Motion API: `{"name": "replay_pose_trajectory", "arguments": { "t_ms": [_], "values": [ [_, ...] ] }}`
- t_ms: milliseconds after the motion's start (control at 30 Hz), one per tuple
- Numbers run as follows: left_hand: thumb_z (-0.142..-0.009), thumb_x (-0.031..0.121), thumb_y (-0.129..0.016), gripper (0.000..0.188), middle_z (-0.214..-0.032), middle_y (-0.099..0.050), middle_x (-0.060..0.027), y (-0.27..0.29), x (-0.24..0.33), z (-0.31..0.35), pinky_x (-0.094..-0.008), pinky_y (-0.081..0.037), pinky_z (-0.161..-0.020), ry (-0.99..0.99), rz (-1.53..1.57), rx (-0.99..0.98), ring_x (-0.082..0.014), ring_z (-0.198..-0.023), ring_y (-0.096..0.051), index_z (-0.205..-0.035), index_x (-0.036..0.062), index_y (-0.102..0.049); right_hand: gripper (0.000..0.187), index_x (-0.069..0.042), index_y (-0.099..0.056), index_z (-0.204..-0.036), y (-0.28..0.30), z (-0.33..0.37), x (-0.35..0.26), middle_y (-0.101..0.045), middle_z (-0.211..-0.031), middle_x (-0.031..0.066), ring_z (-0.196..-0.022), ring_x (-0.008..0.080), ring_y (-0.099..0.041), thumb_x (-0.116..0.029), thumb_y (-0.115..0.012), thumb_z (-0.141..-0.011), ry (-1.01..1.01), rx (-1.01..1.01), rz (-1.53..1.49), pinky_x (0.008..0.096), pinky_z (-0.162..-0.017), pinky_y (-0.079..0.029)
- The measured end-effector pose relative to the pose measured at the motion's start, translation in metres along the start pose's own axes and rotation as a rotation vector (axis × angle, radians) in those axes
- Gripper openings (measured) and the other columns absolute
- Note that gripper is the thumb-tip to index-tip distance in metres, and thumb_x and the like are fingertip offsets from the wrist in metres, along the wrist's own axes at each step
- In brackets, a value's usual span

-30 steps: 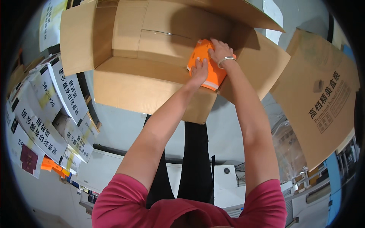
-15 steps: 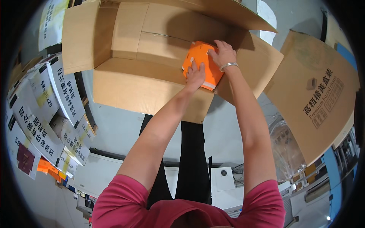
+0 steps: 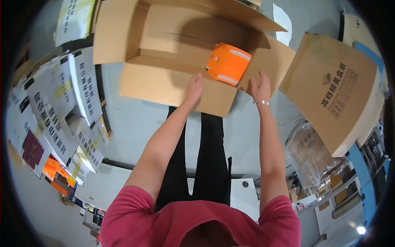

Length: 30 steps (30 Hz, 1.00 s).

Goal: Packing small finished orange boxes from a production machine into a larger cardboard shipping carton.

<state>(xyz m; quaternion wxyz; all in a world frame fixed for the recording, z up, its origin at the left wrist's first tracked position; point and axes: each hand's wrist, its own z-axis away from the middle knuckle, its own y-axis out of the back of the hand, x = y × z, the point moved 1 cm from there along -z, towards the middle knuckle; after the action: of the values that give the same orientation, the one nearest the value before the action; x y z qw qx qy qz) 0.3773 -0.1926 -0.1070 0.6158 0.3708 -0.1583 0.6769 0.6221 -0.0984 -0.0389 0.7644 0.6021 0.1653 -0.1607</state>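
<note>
Both hands have just let go of the orange pack (image 3: pixel 228 64), which now lies inside the box (image 3: pixel 173 49) at its 3 o'clock end, left hand (image 3: pixel 193 87) and right hand (image 3: pixel 260 87) open, empty, drawn back to the near flap.

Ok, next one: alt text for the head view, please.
Both hands, left hand and right hand, are open and empty at the near edge of an open cardboard box, just short of an orange folded item with pale stripes lying inside it. A second closed cardboard box sits to the right.
</note>
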Motion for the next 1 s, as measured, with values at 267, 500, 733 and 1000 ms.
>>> {"name": "replay_pose_trajectory", "arguments": {
  "t_ms": [267, 500, 733, 1000],
  "values": [
    [-0.087, 0.027, -0.052, 0.026, -0.080, -0.056, -0.0018, 0.178, -0.010, 0.135, -0.0231, -0.043, -0.062, 0.285, 0.241, 0.133, -0.0103, -0.070, -0.053, -0.094, 0.0020, -0.057, 0.038, -0.003, -0.055, -0.107, 0.007, 0.115, -0.097, -0.062, -0.094, 0.0182, -0.087, 0.0347, -0.058, -0.026, -0.060, -0.077, -0.042, -0.529, -0.029, 0.0412, -0.079, -0.046],
    [-0.083, 0.023, -0.053, 0.026, -0.075, -0.057, -0.0037, 0.260, -0.046, 0.306, -0.0257, -0.045, -0.060, 0.416, 0.575, 0.524, -0.0128, -0.067, -0.056, -0.096, 0.0014, -0.058, 0.029, -0.006, -0.057, -0.100, 0.003, 0.171, -0.244, -0.062, -0.092, 0.0170, -0.086, 0.0350, -0.059, -0.026, -0.055, -0.079, 0.446, -0.872, -0.044, 0.0416, -0.076, -0.047],
    [-0.082, 0.022, -0.047, 0.021, -0.057, -0.048, -0.0041, 0.199, -0.210, 0.472, -0.0336, -0.040, -0.045, 0.335, 0.792, 0.762, -0.0162, -0.051, -0.049, -0.065, 0.0094, -0.051, 0.025, -0.007, -0.062, -0.080, -0.033, 0.257, -0.318, -0.061, -0.083, 0.0150, -0.078, 0.0341, -0.058, -0.029, -0.051, -0.077, 1.072, -1.202, 0.358, 0.0439, -0.070, -0.046],
    [-0.081, 0.017, -0.052, 0.014, -0.056, -0.048, -0.0037, 0.144, -0.272, 0.597, -0.0300, -0.043, -0.043, 0.464, 1.453, 1.248, -0.0157, -0.048, -0.049, -0.078, 0.0035, -0.052, 0.037, -0.004, -0.059, -0.102, -0.101, 0.406, -0.505, -0.060, -0.100, 0.0169, -0.093, 0.0325, -0.056, -0.034, -0.044, -0.086, 1.746, -1.210, 0.629, 0.0391, -0.082, -0.044]
  ]
}}
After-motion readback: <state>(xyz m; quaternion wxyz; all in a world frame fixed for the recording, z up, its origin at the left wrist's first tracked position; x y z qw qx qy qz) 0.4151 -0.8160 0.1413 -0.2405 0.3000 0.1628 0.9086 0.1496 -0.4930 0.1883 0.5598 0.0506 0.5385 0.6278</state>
